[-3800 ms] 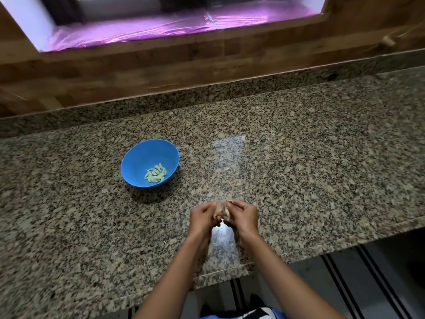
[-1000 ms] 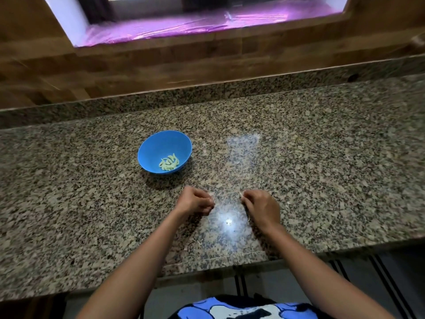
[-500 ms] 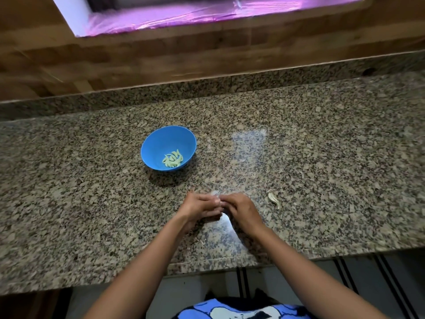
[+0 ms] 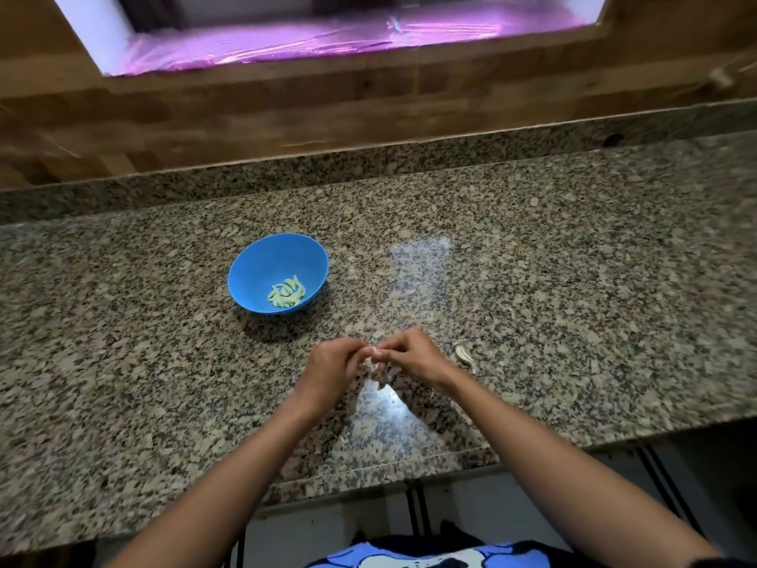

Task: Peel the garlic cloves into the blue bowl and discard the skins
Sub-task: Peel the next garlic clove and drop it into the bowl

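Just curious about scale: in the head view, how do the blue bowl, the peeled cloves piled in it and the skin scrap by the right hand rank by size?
1. blue bowl
2. pile of peeled cloves
3. skin scrap, a thin sliver, smallest even though it lies nearer the camera

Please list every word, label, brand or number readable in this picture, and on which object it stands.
There are none. The blue bowl is plain, the granite counter carries no writing, and the shirt shows only a drawn print without letters.

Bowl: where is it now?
Head view: the bowl sits on the counter, left of centre, just beyond the left hand and apart from it.
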`<act>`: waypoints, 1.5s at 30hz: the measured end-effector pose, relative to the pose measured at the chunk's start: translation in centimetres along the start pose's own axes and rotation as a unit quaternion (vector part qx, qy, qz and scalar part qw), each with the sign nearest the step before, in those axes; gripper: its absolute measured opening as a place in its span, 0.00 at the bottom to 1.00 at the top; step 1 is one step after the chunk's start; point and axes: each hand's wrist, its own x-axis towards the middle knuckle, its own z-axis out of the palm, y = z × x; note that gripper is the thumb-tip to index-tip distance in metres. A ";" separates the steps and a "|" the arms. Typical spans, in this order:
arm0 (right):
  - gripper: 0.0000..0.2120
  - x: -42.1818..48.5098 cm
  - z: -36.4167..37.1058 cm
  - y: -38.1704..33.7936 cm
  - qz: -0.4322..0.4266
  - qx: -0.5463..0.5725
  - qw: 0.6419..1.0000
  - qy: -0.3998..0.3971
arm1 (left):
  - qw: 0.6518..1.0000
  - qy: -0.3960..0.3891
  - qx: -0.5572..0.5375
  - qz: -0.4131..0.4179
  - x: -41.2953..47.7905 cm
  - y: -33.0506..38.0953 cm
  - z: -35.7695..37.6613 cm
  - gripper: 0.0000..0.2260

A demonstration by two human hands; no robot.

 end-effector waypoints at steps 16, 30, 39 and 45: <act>0.10 -1.2 0.1 -0.7 0.070 0.203 0.974 -0.069 | 0.995 0.025 0.005 0.092 -0.6 -1.2 -0.2 0.15; 0.05 -1.3 1.7 1.2 0.049 0.101 0.984 0.138 | 0.903 0.073 -0.358 -0.227 -1.5 -1.1 2.2 0.06; 0.10 -2.3 1.9 1.4 0.046 0.131 0.988 0.074 | 0.958 0.061 -0.194 -0.202 -2.3 -1.2 2.3 0.03; 0.12 -3.1 2.3 1.4 0.050 0.117 0.991 0.046 | 0.987 0.043 -0.040 -0.151 -2.6 -0.7 2.5 0.06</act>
